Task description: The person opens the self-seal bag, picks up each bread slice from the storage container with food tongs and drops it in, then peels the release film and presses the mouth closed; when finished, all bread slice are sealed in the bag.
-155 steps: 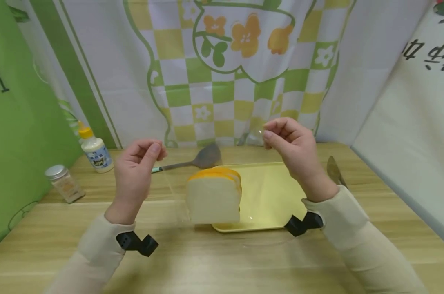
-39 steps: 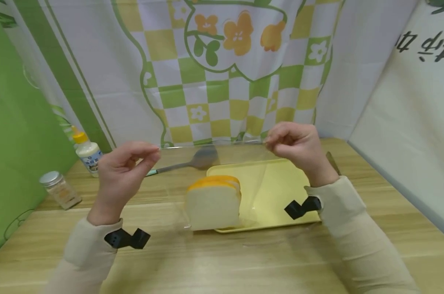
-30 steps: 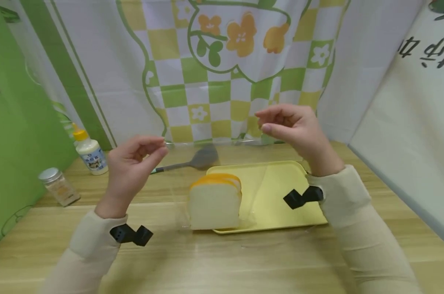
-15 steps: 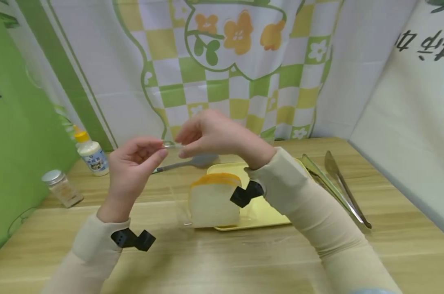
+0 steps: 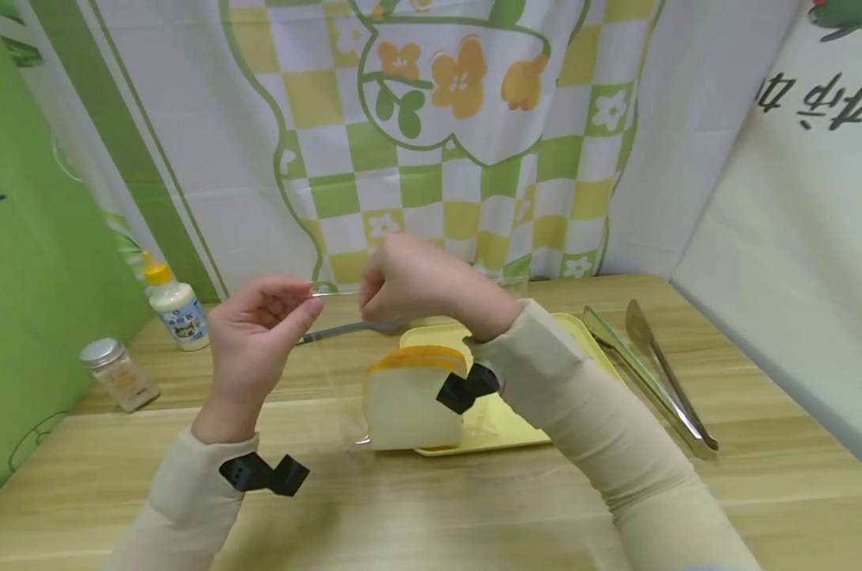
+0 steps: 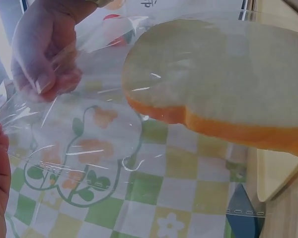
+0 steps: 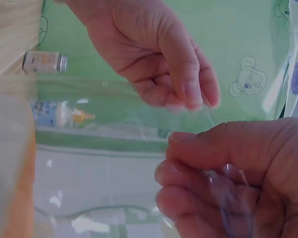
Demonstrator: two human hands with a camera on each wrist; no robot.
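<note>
A clear plastic bag (image 6: 104,163) hangs from both hands, with thick bread slices (image 5: 411,408) that have orange crusts in its lower part. My left hand (image 5: 259,341) pinches one end of the bag's top edge between thumb and fingers. Close to its right, my right hand (image 5: 427,281) has its fingers curled round gathered film; the right wrist view shows the plastic (image 7: 228,198) bunched in that palm. In the head view its fingertips are mostly hidden behind the back of the hand. The bread overlaps the left end of a yellow tray (image 5: 516,428).
Metal tongs (image 5: 652,377) lie right of the tray. A spatula (image 5: 348,330) lies behind the bread, its blade partly covered by the right hand. On the left stand a yellow-capped squeeze bottle (image 5: 179,313) and a silver-lidded jar (image 5: 120,377). A patterned curtain (image 5: 466,182) hangs behind the table.
My right hand has come left from the bag's far end to near the left hand, and its fingers have curled in on the film. The tongs are uncovered. My left hand stays nearly in place.
</note>
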